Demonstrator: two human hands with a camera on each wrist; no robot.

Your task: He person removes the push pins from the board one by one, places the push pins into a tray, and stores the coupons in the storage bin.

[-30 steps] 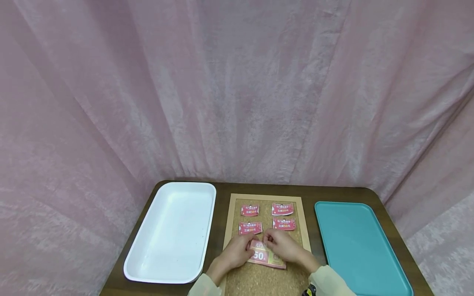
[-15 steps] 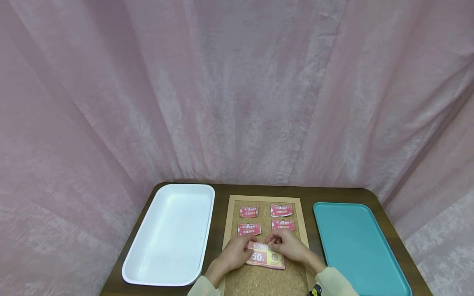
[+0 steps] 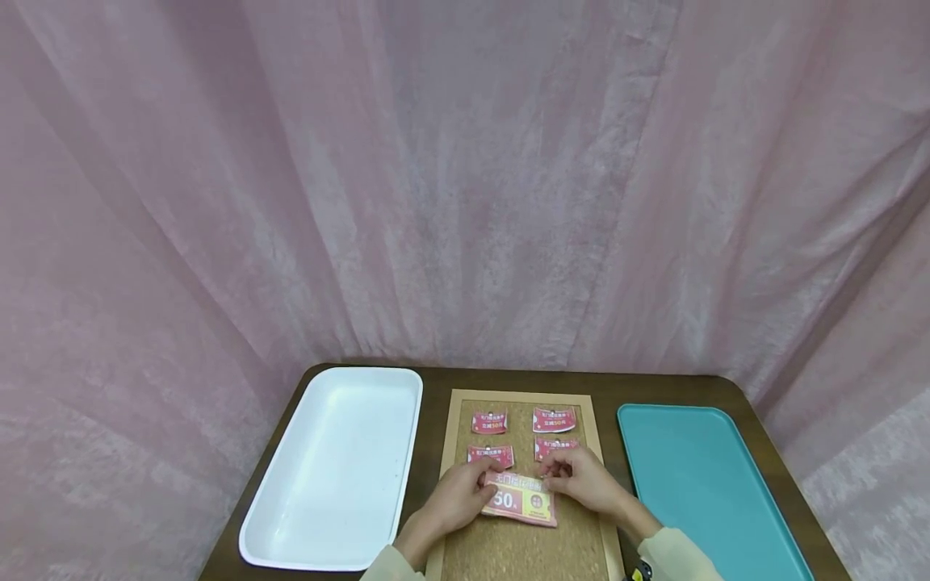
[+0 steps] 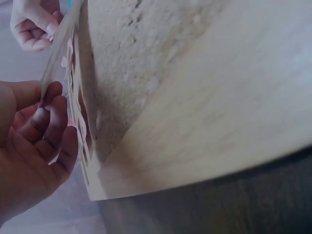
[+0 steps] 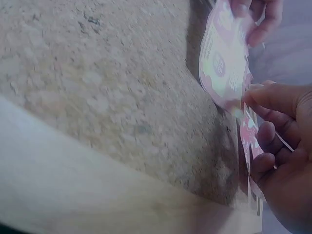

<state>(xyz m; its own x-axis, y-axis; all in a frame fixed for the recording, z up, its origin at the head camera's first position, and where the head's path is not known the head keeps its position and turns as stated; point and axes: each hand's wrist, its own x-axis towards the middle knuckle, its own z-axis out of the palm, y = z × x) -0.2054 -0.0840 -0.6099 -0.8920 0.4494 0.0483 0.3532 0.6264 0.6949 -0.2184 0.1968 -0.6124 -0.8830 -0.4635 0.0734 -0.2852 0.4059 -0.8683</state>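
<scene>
My left hand point(image 3: 456, 498) pinches the left side of a pink and yellow paper coupon point(image 3: 519, 499) marked 50, its thumb on the face. The coupon is slightly tilted over a wood-framed corkboard point(image 3: 523, 557). My right hand point(image 3: 584, 482) has thumb and fingertips at the coupon's upper right edge; in the right wrist view the thumb point(image 5: 273, 97) meets its corner. A small pale thing point(image 4: 51, 37) shows at the right fingertips in the left wrist view, too small to identify. Several smaller red coupons point(image 3: 554, 420) are fixed in two rows higher on the board.
A white tray point(image 3: 254, 557) stands left of the board and a teal tray point(image 3: 708, 484) right of it. All sit on a dark wooden table point(image 3: 610, 386). Behind its far edge hangs a pink curtain point(image 3: 465, 202).
My right hand has slid right along the coupon's top edge toward its upper right corner, uncovering more print. My left hand keeps its grip at nearly the same place.
</scene>
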